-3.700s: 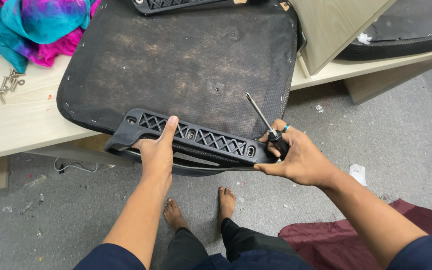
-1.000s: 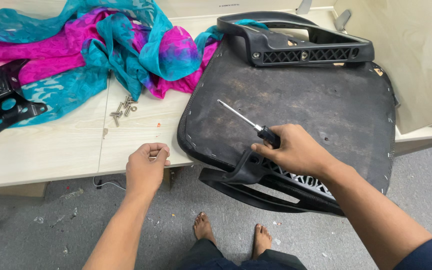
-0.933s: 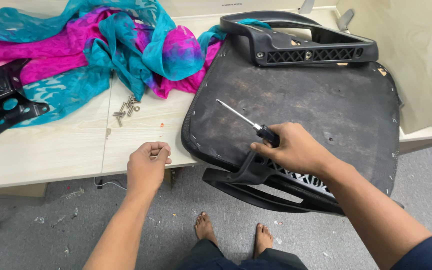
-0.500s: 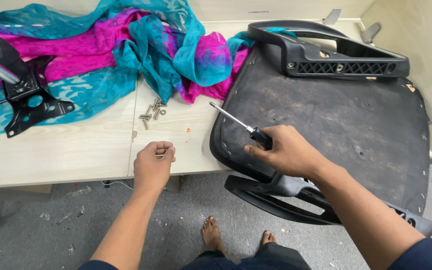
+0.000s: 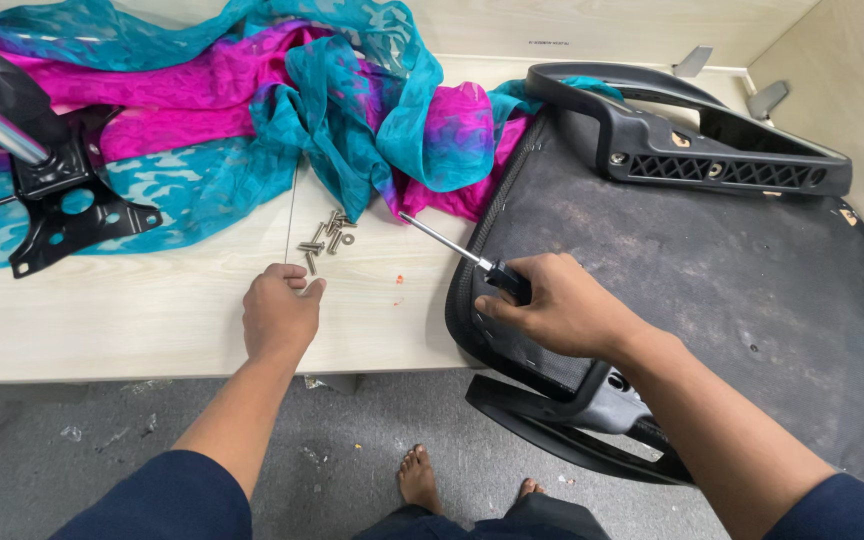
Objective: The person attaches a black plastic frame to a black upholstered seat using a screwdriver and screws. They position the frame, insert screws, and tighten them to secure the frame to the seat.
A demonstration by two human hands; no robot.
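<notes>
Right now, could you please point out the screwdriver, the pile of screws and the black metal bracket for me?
screwdriver (image 5: 444, 243), head view, on its bare metal shaft.
pile of screws (image 5: 324, 240), head view, on the middle of the cluster.
black metal bracket (image 5: 77, 205), head view, on its flat plate.

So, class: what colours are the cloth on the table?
The cloth is teal and magenta, patchy; the head view shows it.

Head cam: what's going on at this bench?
A person works on an upturned chair seat lying on a table. The right hand grips a screwdriver at the seat's edge. The left hand reaches a small pile of screws beside a teal and pink cloth.
</notes>
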